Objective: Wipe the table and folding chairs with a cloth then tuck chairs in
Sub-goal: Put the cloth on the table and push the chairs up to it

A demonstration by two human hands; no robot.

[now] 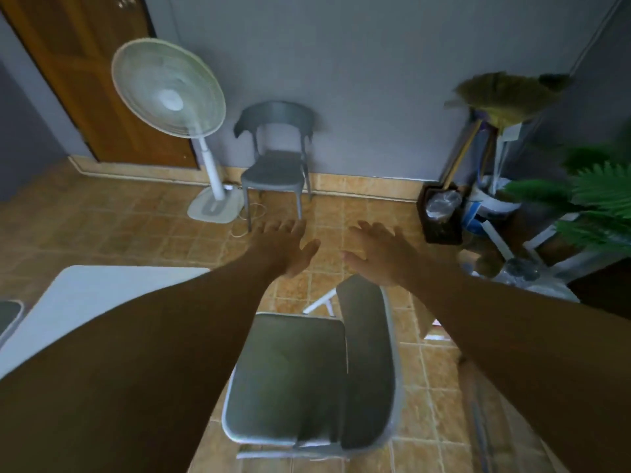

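Two containers were seen at the right, near the grey wall. A dark brown bin (440,230) was stood on the tiled floor (136,227), and crumpled clear plastic (444,203) was held in it; what lay under the plastic could not be told. Just beside it a white and blue tub (485,208) was set, its contents lost to blur. A broom (505,97) was propped above them, and green plant fronds (601,199) were spread in front of the corner.

Against the wall a grey plastic chair (273,172) was placed, with a white standing fan (167,87) just to its left and a wooden door (85,80) beyond that.

The left hand (286,247) and the right hand (379,254) were stretched forward side by side, the fingers of each spread apart and straight, with nothing held. The folding chair (293,377), grey-padded on a white frame, was stood unfolded below and between the forearms, its backrest to the right. The heel of the right hand was seen at the top of that backrest; whether it touched could not be told. The white table (102,295) was seen at the left, just beside the chair, its near part hidden by the left forearm.
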